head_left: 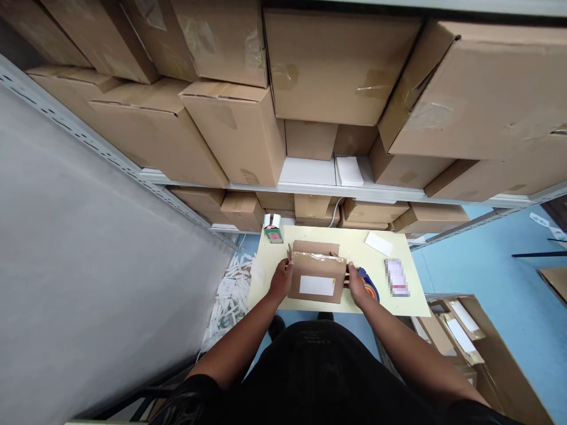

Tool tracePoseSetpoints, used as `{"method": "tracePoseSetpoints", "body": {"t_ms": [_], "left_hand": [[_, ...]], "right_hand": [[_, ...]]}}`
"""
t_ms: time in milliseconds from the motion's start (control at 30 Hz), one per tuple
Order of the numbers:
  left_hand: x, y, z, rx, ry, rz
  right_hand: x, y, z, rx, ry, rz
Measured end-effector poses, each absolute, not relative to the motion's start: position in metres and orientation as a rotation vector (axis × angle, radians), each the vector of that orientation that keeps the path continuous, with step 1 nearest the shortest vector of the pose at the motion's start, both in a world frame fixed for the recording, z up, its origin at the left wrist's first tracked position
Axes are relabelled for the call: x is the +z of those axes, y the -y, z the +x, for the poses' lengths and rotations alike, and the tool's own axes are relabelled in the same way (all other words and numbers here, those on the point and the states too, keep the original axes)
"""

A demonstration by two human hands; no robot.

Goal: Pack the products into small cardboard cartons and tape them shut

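Observation:
A small brown cardboard box (317, 274) with a white label on its front and clear tape along its top seam stands on a pale yellow table (390, 236). My left hand (280, 280) grips the box's left side, fingers curled round the edge. My right hand (357, 285) presses against the box's right side, fingers closed on it. Just behind my right hand lies a blue tape dispenser (370, 285) on the table, partly hidden.
A small green and white dispenser (273, 228), a white slip (378, 243) and a phone-like flat item (397, 277) lie on the table. Shelves of large cardboard boxes (336, 71) rise behind. White paper strips (230, 295) litter the floor at left. An open carton (465, 336) stands at right.

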State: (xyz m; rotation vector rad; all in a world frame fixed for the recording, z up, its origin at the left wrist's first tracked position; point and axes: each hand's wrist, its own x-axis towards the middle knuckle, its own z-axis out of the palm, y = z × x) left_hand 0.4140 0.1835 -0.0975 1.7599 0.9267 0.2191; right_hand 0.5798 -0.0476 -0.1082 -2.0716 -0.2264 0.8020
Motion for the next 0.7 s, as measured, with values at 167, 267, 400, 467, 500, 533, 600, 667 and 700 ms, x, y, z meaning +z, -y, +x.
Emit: {"method": "tracePoseSetpoints", "body": {"t_ms": [167, 267, 400, 467, 500, 533, 600, 667, 700], "left_hand": [[-0.101, -0.167, 0.386, 0.224, -0.968, 1.678], [-0.111, -0.161, 0.380, 0.204, -0.969, 1.598], [-0.121, -0.161, 0.371, 0.166, -0.821, 1.510], [-0.122, -0.163, 0.364, 0.132, -0.762, 1.522], [-0.123, -0.163, 0.360, 0.122, -0.728, 1.544], [-0.123, -0.162, 0.357, 0.119, -0.692, 1.571], [-0.124, -0.161, 0.352, 0.120, -0.640, 1.618], [-0.126, -0.159, 0.353, 0.127, -0.646, 1.635], [-0.127, -0.158, 0.355, 0.138, -0.676, 1.627]], "right_hand": [[-0.104, 0.069, 0.550, 0.853, 0.153, -1.879], [-0.105, 0.067, 0.540, 0.815, 0.123, -1.908], [-0.102, 0.063, 0.543, 0.852, 0.087, -1.846], [-0.099, 0.064, 0.546, 0.938, 0.103, -1.880], [-0.097, 0.064, 0.547, 0.983, 0.132, -1.921], [-0.095, 0.064, 0.548, 1.012, 0.176, -1.976], [-0.093, 0.061, 0.548, 0.981, 0.289, -2.121], [-0.095, 0.057, 0.547, 0.854, 0.369, -2.263], [-0.098, 0.056, 0.547, 0.790, 0.374, -2.306]]}}
